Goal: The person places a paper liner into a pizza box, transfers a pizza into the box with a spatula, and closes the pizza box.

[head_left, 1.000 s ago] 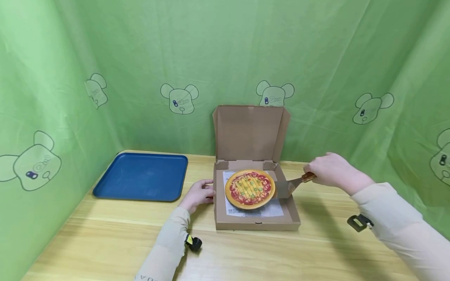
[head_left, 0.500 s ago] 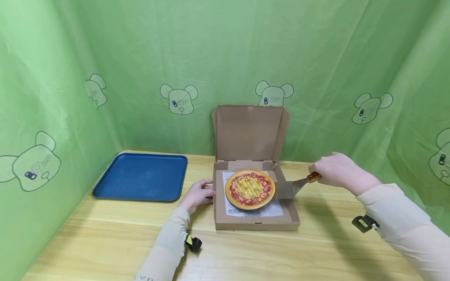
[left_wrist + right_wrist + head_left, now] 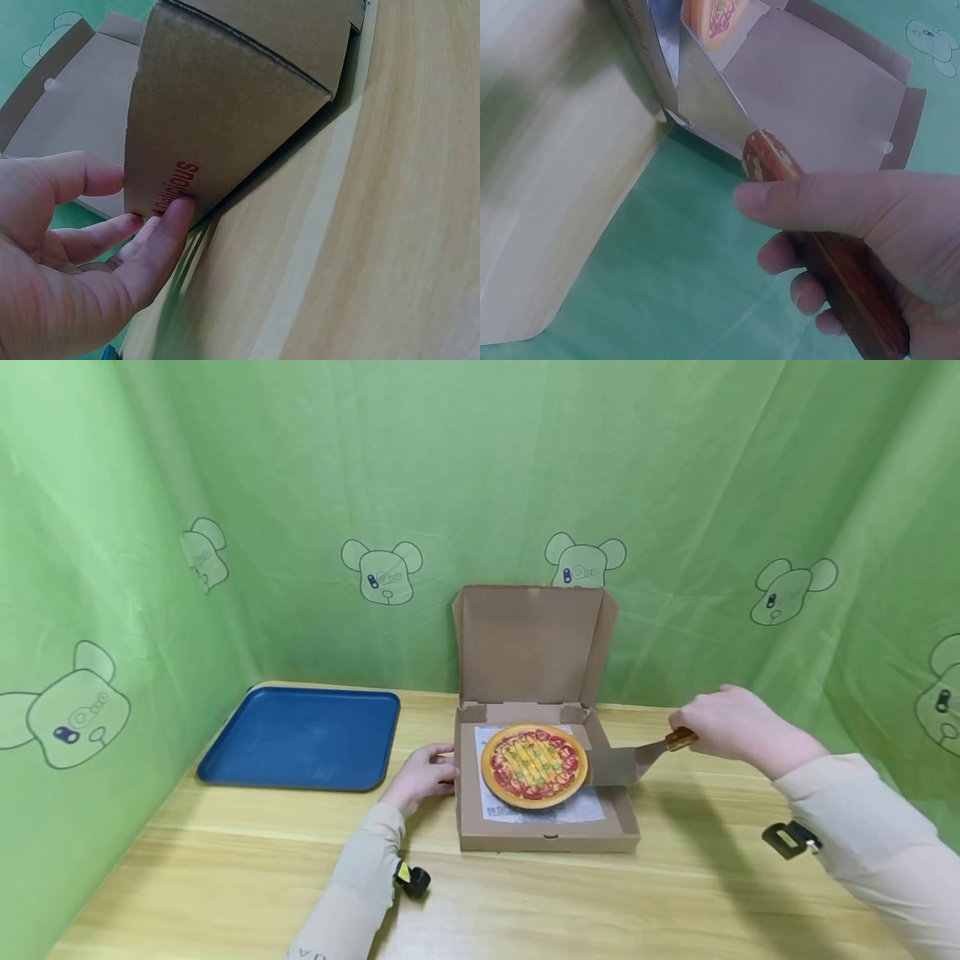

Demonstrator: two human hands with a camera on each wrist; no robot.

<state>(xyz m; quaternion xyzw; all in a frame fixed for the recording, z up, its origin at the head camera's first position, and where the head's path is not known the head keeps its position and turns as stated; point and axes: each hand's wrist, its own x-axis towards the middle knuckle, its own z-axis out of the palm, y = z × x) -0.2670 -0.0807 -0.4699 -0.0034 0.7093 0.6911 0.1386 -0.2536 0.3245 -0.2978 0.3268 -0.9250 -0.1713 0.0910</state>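
Observation:
A round pizza with a golden rim lies on a printed paper sheet inside the cardboard pizza box. My right hand grips the brown wooden handle of a spatula. Its flat metal blade crosses over the box's right wall, with the front edge right at the pizza's right rim. On the opposite side my left hand touches the box's left wall. In the left wrist view one fingertip presses red lettering on that wall and another meets its top edge.
The box lid stands raised at the back. A blue tray lies to the left on the wooden table. Green fabric with bear drawings hangs behind and at both sides.
My right hand has moved a little to the right with the spatula, so more of the blade shows beside the pizza. The pizza, the box and my left hand keep their places.

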